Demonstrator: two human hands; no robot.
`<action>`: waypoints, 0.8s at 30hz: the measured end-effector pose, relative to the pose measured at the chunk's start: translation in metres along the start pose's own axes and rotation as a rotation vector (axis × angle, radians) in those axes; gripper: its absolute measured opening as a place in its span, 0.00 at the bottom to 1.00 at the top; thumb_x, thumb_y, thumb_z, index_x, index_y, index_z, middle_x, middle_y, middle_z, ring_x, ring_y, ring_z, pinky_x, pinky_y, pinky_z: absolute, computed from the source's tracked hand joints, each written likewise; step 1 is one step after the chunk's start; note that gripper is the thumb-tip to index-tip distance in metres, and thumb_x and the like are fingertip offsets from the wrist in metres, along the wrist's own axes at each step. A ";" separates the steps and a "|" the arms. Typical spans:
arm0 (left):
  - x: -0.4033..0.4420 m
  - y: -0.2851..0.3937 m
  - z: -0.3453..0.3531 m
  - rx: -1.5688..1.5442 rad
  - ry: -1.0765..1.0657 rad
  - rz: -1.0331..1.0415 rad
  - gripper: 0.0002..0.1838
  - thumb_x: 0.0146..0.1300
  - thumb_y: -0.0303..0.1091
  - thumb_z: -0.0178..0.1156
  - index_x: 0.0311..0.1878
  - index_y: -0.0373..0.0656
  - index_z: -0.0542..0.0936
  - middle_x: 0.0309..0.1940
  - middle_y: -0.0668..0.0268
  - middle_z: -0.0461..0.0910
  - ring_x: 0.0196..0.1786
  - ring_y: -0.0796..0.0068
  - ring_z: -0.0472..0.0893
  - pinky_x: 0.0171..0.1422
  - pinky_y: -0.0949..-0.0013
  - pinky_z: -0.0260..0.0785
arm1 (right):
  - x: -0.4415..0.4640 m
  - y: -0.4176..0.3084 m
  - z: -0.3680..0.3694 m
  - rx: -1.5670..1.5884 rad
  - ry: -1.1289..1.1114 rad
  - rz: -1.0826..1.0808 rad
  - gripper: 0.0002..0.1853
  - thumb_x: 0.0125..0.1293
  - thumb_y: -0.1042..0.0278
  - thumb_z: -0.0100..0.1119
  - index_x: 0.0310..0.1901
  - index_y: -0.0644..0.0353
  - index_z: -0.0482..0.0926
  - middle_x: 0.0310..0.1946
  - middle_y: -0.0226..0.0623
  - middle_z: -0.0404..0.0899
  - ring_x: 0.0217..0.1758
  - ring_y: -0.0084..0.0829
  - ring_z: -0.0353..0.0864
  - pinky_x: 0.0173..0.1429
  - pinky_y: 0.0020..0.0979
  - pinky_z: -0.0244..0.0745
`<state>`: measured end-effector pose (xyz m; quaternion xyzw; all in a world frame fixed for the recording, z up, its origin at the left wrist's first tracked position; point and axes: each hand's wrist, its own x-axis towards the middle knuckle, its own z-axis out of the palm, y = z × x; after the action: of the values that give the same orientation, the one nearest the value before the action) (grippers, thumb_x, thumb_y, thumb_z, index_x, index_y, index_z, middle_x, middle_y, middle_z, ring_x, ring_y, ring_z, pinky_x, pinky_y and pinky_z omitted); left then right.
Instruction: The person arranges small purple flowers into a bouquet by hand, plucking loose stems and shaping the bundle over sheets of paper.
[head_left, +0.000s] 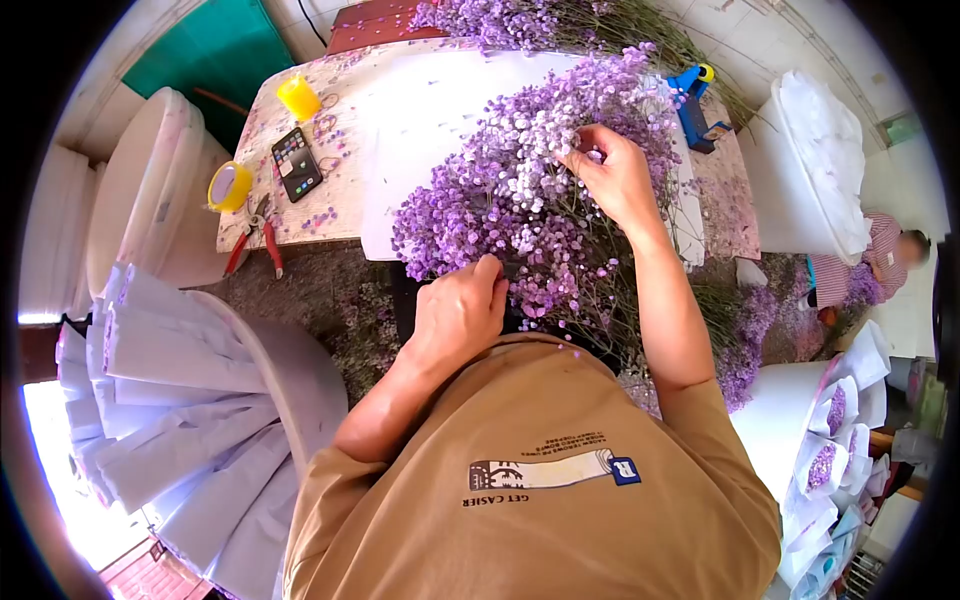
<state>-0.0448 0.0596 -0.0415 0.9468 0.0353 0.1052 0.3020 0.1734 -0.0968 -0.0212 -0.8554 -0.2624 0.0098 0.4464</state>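
Observation:
A large bunch of purple and pale baby's breath [500, 190] lies across the front of the table, its green stems toward the right. My right hand [615, 175] is over the bunch, thumb and fingers pinched at the pale blossoms. My left hand [458, 312] is closed at the bunch's near edge, close to my body; what its curled fingers hold, if anything, is hidden. Beneath the flowers lies a white paper sheet [405, 130].
On the table [345, 215] are a phone [297, 164], yellow tape rolls [298, 97], red-handled pliers [258, 235] and a blue tape dispenser [692, 110]. More flowers [500, 25] lie behind. Paper-filled bins [300, 370] flank me; a person [875, 255] is at far right.

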 end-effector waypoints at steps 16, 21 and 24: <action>0.006 0.006 -0.001 -0.028 -0.010 -0.019 0.09 0.66 0.34 0.64 0.46 0.43 0.80 0.30 0.54 0.85 0.32 0.49 0.85 0.37 0.51 0.76 | -0.065 -0.005 0.020 -0.407 0.029 -0.471 0.20 0.62 0.70 0.71 0.56 0.57 0.80 0.47 0.41 0.84 0.46 0.39 0.86 0.49 0.37 0.82; 0.006 0.007 -0.004 -0.013 -0.023 -0.026 0.09 0.66 0.35 0.64 0.47 0.44 0.81 0.30 0.54 0.85 0.33 0.49 0.85 0.38 0.51 0.77 | -0.036 0.022 0.022 -0.301 0.179 -0.268 0.17 0.64 0.69 0.70 0.53 0.62 0.82 0.45 0.41 0.85 0.40 0.36 0.88 0.44 0.35 0.83; 0.012 0.007 -0.008 -0.012 -0.027 -0.006 0.09 0.66 0.34 0.65 0.46 0.43 0.81 0.30 0.54 0.85 0.32 0.49 0.85 0.38 0.52 0.77 | -0.030 0.031 0.022 -0.108 0.219 -0.191 0.12 0.65 0.68 0.69 0.48 0.63 0.84 0.39 0.40 0.86 0.36 0.34 0.88 0.41 0.34 0.81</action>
<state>-0.0352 0.0596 -0.0289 0.9462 0.0338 0.0919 0.3083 0.1557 -0.1084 -0.0650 -0.8454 -0.2925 -0.1400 0.4244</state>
